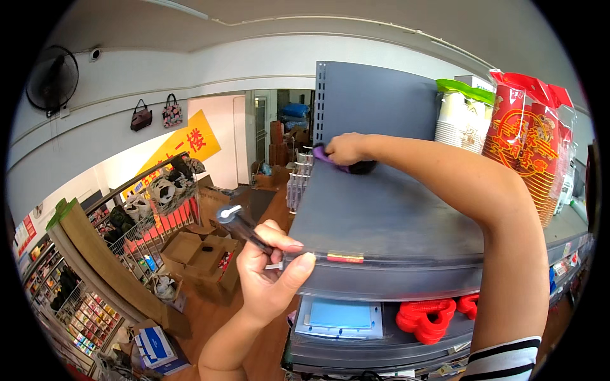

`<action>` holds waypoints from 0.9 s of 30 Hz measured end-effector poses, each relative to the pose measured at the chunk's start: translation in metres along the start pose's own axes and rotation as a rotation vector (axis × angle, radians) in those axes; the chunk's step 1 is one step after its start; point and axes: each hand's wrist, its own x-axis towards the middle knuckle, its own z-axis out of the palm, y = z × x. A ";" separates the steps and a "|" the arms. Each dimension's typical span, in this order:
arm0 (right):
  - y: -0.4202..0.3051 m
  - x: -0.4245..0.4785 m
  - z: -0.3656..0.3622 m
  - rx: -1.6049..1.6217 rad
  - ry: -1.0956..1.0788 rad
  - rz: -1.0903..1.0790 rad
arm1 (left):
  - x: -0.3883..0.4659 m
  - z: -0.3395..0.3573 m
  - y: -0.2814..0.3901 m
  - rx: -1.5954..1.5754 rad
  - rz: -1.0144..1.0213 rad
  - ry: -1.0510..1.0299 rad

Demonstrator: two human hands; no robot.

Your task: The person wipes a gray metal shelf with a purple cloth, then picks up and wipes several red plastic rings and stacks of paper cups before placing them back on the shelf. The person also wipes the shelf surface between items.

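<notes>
My right hand presses a purple and dark cloth onto the dusty grey metal shelf, close to its far left corner. My left hand is at the shelf's near left corner, its thumb and a finger at the clear edge strip. A dark, translucent cylindrical object with a light round end is held in the same hand; what it is cannot be told. A small red and yellow label sits on the shelf's front edge.
Bagged paper cups, white and red, stand right of the shelf. Below lie blue-and-white flat packs and a red plastic item. Open cardboard boxes and wire baskets are on the left.
</notes>
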 end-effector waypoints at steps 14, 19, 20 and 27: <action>-0.021 -0.100 -0.061 -0.027 -0.465 0.161 | -0.003 -0.003 0.006 0.016 -0.005 0.059; -0.002 -0.062 -0.025 -0.331 -0.393 0.132 | -0.002 0.001 0.006 0.042 -0.009 0.048; -0.017 -0.073 -0.032 -0.252 -0.325 0.050 | -0.002 -0.001 0.008 0.056 -0.011 0.049; -0.098 -0.135 -0.078 0.496 -0.170 -0.518 | -0.002 -0.003 0.006 0.065 -0.009 0.061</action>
